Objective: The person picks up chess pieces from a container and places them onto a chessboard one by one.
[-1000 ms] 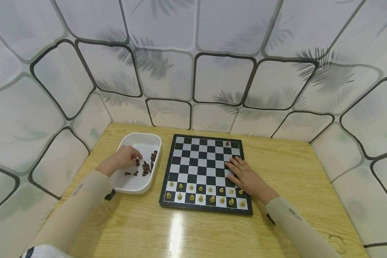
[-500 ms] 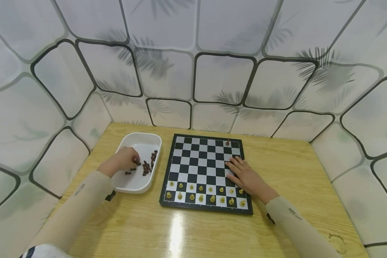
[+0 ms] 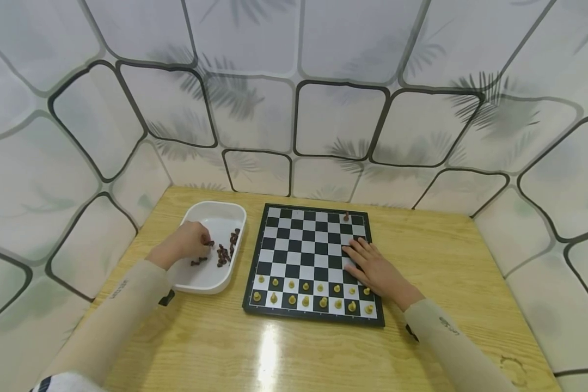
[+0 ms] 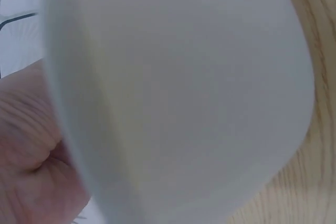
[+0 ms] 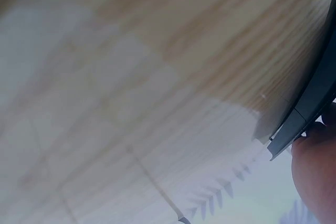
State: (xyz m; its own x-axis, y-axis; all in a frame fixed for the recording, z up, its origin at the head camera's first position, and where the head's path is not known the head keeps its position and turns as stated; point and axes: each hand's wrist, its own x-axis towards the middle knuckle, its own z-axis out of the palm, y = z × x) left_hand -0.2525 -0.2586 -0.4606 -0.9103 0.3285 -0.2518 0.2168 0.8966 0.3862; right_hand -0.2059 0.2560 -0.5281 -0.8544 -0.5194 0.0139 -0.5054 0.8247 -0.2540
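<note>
In the head view my left hand reaches into a white plastic tub and pinches a dark brown chess piece; its exact kind is too small to tell. More brown chess pieces lie in the tub. The tub's side hides the left fingertips in the left wrist view. My right hand rests with its fingers extended on the right side of a black-and-white chessboard. In the right wrist view the board's dark edge runs beside that hand.
Yellow chess pieces stand in two rows along the board's near side. A single brown piece stands near the far right corner. The wooden table meets a stone-patterned backdrop behind and at both sides.
Inside the tub my left fingers have shifted slightly and turned the brown piece at their tips. Small pieces near the hand now lie differently. My right hand has stayed still.
</note>
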